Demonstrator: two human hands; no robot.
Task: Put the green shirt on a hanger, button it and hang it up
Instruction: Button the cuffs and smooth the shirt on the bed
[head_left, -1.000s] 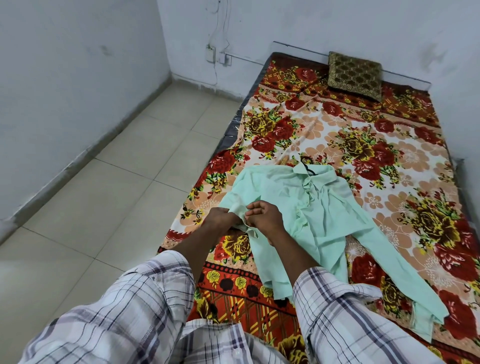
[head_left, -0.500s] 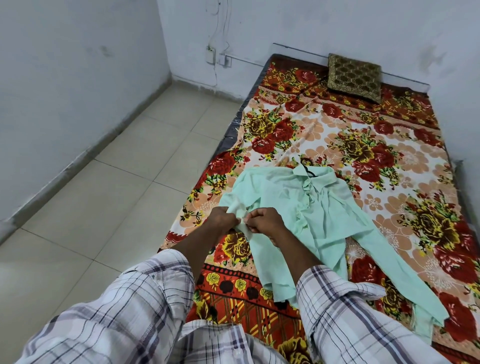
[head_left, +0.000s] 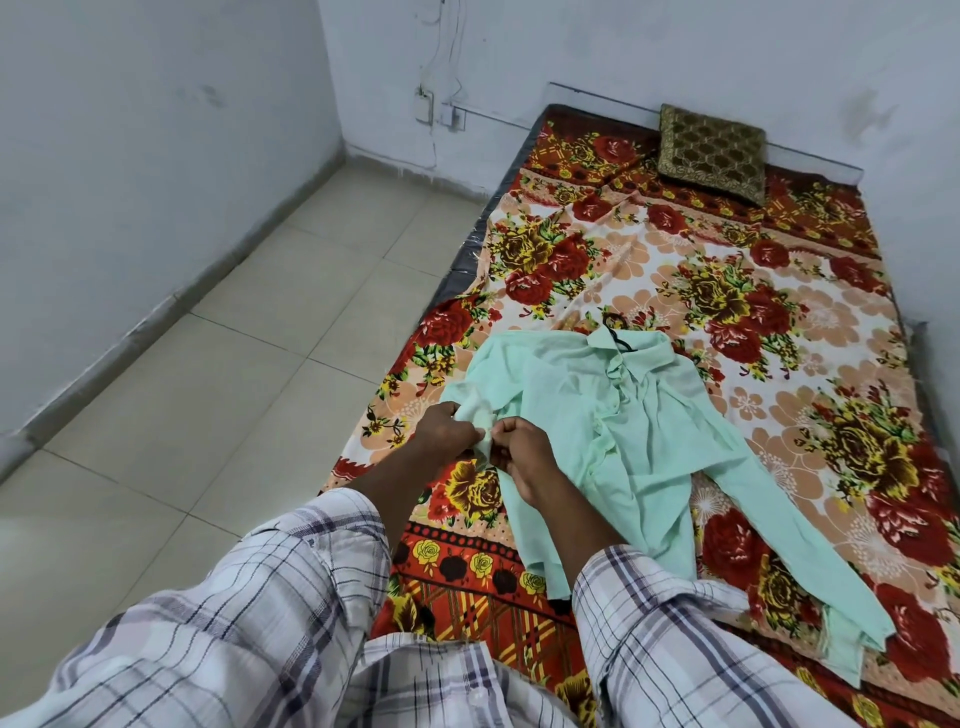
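The green shirt (head_left: 639, 431) is lying spread on the bed (head_left: 779, 291), the hanger hook (head_left: 615, 332) poking out at its collar. The left hand (head_left: 449, 428) and right hand (head_left: 522, 447) are both pinching one sleeve's cuff (head_left: 480, 415), fingers curled on the cloth. They are seemingly buttoning it; pulling the buttonhole edge taut while pushing the button through is looking wise.

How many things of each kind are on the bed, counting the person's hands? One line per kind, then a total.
green shirt: 1
hanger: 1, only its black hook shows
cushion: 1
hands: 2, left hand and right hand, both gripping the shirt
Total: 5
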